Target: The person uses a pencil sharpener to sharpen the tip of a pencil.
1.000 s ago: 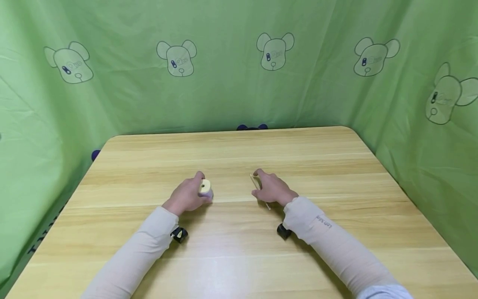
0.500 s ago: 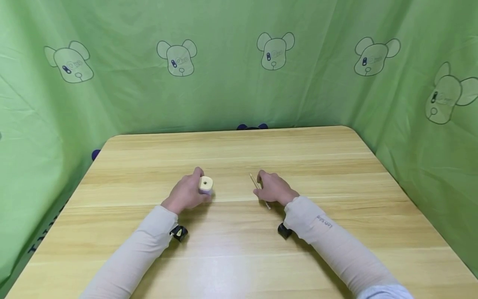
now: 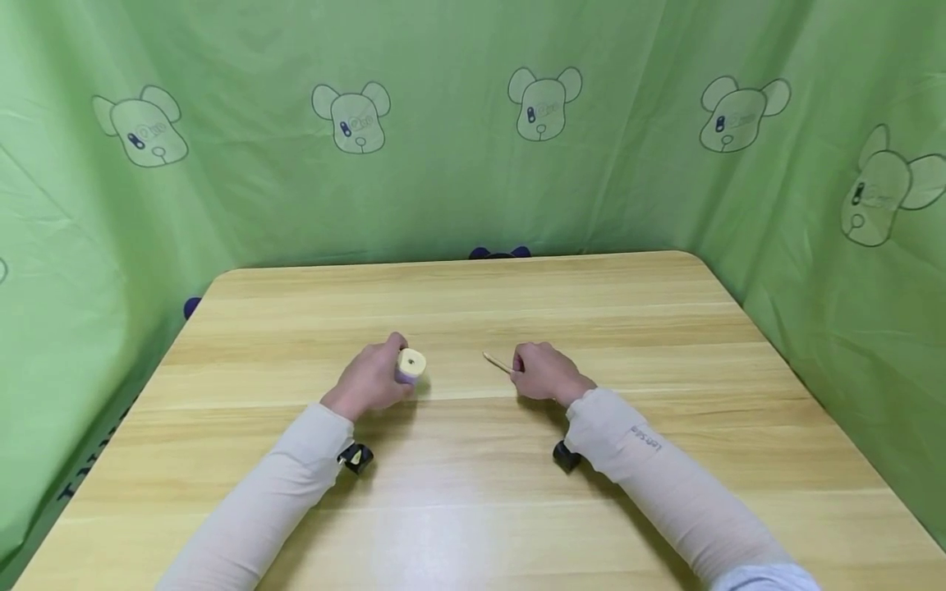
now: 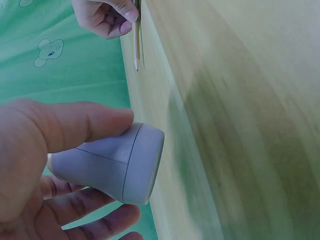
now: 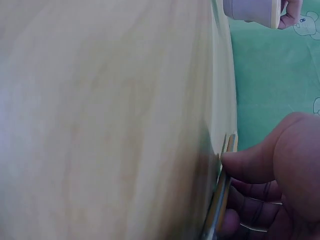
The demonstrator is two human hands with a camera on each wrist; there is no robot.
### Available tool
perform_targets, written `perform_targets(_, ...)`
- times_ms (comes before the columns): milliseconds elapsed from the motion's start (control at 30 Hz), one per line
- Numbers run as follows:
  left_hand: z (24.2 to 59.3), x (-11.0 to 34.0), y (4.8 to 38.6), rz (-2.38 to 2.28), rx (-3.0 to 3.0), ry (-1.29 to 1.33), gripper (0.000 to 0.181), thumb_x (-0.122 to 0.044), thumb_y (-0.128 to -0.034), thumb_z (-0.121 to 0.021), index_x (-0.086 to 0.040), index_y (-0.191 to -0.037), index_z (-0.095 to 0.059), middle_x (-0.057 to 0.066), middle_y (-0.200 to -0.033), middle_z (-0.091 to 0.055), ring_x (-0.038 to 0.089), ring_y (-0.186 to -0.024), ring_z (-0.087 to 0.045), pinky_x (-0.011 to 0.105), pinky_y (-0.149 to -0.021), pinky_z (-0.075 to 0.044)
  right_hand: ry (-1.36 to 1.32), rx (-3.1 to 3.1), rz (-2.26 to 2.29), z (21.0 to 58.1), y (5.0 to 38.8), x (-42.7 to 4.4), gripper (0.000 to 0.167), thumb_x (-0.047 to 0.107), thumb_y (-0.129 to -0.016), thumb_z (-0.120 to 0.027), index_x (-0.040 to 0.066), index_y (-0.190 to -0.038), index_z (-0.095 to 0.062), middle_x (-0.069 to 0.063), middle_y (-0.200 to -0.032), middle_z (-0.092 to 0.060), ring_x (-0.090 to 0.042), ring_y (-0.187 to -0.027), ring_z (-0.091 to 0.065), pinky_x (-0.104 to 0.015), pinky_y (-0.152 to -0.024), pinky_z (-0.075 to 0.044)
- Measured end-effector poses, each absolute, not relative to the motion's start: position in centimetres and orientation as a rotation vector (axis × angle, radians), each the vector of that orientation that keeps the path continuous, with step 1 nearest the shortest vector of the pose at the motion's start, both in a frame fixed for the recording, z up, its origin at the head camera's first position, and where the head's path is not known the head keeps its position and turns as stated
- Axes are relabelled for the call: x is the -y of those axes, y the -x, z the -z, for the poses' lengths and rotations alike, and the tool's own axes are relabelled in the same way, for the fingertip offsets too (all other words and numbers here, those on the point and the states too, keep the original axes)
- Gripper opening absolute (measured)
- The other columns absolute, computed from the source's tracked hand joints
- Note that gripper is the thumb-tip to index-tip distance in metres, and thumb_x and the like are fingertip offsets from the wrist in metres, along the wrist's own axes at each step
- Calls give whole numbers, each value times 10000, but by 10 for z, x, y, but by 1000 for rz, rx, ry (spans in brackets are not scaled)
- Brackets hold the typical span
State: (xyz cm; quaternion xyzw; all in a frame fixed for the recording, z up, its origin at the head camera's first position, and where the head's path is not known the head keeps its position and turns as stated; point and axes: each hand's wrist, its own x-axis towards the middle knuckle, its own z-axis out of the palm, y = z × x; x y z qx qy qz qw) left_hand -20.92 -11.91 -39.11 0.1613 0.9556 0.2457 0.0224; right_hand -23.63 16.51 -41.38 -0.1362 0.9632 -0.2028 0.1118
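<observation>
My left hand (image 3: pixel 369 379) grips a small pencil sharpener (image 3: pixel 411 362), pale purple with a cream top that has a round hole. In the left wrist view the thumb lies along one side of the sharpener (image 4: pixel 105 162) and the fingers along the other; it appears raised off the wood. To its right, my right hand (image 3: pixel 545 373) pinches a pencil (image 3: pixel 498 362) between thumb and fingers. The pencil's sharpened end points left toward the sharpener, with a gap between them. Its rear part is hidden behind the hand in the head view.
Both hands are over a light wooden table (image 3: pixel 458 492) with rounded far corners. A green curtain (image 3: pixel 443 189) printed with bear heads hangs around its back and sides. Black wrist cameras, one a small black box (image 3: pixel 567 456), sit under the sleeves.
The right hand has taken hold of the pencil, which lay along its fingers on the table, and turned its tip farther left. The sharpener has tilted and shifted slightly right in the left hand.
</observation>
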Motion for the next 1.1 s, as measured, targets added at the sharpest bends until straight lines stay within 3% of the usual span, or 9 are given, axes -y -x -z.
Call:
perform_targets(667,380,119,212,-798,-2982,-569,544,-50,-680,-806,-46,-1147,-525,137,-985,-580,288,-884,-586,423,-797,-519,505,-2884,727,398,240,-171,39,95,-963,-560,60,-980,-568,-57,-780,-576,-187,-624,-494,-295,-551,-425)
perform_targets(1100,375,114,212,-807,-2976,-580,564,-66,-689,-820,-45,-1173,-533,137,-1027,-575,293,-926,-583,430,-818,-523,709,-2928,808,388,238,-169,113,77,-983,-544,2,-1026,-616,-137,-880,-652,-184,-666,-504,-318,-608,-439)
